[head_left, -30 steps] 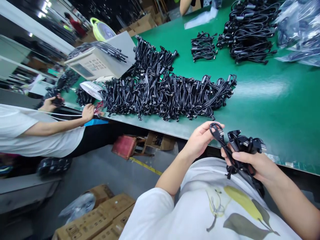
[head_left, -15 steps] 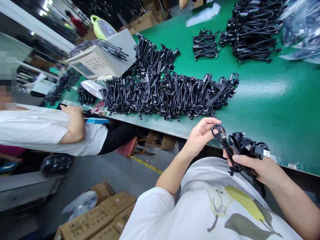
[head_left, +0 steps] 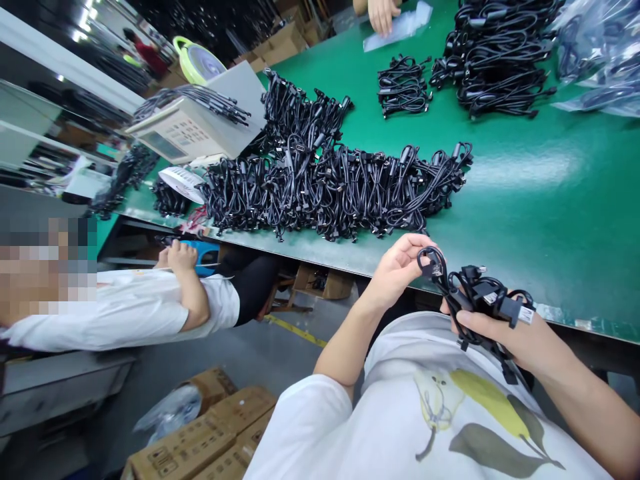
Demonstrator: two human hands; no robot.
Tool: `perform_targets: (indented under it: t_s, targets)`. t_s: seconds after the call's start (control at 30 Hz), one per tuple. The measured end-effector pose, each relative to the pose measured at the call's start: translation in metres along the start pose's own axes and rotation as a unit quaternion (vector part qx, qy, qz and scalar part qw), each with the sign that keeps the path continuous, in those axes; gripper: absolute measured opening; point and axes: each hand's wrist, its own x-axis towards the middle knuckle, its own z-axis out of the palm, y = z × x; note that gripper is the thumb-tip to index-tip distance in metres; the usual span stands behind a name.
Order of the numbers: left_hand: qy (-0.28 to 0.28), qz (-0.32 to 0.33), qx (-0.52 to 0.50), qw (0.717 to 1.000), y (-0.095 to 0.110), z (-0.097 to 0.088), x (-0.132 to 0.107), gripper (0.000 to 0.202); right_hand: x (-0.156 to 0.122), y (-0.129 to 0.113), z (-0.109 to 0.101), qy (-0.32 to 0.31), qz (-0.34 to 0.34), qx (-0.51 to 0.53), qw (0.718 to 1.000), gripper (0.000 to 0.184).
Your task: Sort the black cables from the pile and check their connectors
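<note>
My right hand (head_left: 505, 330) is closed round a small bundle of black cables (head_left: 483, 297) with connectors sticking out, held just off the near edge of the green table (head_left: 550, 200). My left hand (head_left: 400, 267) pinches a loop of one black cable (head_left: 433, 260) that runs into that bundle. Both hands hover over my lap, in front of a long row of bundled black cables (head_left: 340, 190) lying on the table.
More cable piles (head_left: 495, 57) and a small bundle (head_left: 403, 87) lie farther back, with bagged cables (head_left: 600, 53) at right. A beige tester box (head_left: 195, 123) stands at left. A seated co-worker (head_left: 150, 307) is on my left; another person's hand (head_left: 383, 13) is at the far edge. Cardboard boxes (head_left: 200, 440) sit on the floor.
My hands have stayed nearly still, the left one shifting slightly on the cable loop. The co-worker at left has leaned back and drawn their arms off the table.
</note>
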Motion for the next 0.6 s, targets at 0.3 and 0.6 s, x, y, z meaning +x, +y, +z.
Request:
perform_targets:
  t_s: [0.3, 0.6]
  targets:
    - [0.083, 0.111, 0.106, 0.985, -0.010, 0.008, -0.020, 0.051, -0.002, -0.002, 0.002, 0.129, -0.025, -0.061, 0.989, 0.031]
    - [0.031, 0.097, 0.106, 0.989, -0.012, 0.006, -0.018, 0.040, -0.002, 0.008, 0.001, 0.084, -0.023, -0.012, 0.996, 0.033]
